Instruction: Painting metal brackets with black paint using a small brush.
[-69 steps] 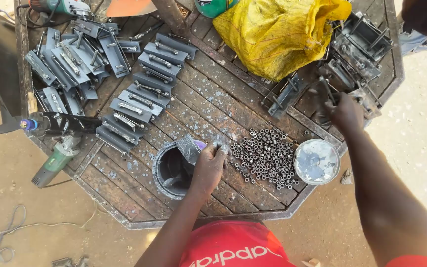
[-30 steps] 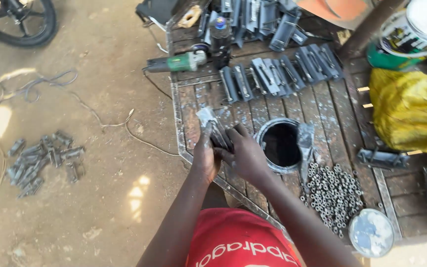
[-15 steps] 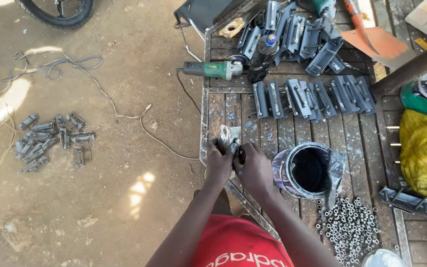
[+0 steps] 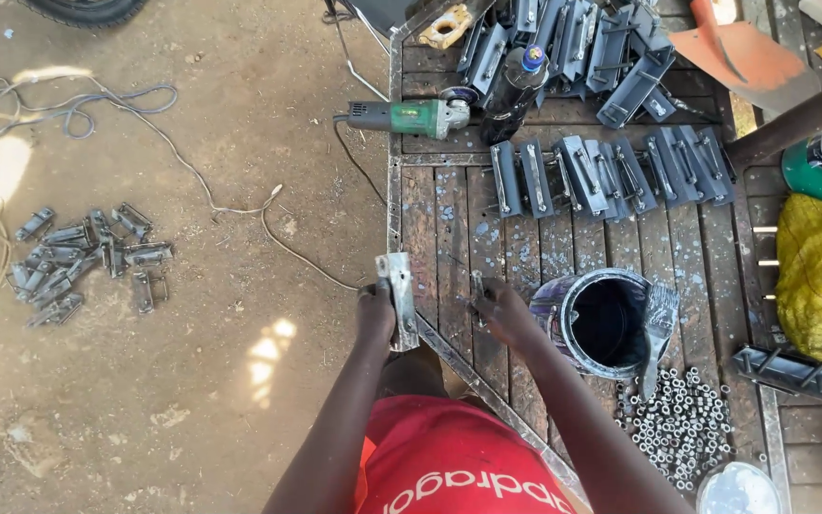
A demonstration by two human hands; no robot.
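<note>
The left hand [image 4: 375,311] closes its fingers around a flat grey metal bracket [image 4: 399,297], upright beside them; the right hand [image 4: 504,314] pinches a small metal pin [image 4: 477,288].

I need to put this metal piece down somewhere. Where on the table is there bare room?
Bare planks lie between the row of metal brackets and the paint can, and left of the can up to the table edge. Crowded: the top with the angle grinder, and the nuts below the can.

Metal bracket [image 4: 399,300] in left hand [image 4: 374,312] (over table edge)
</note>
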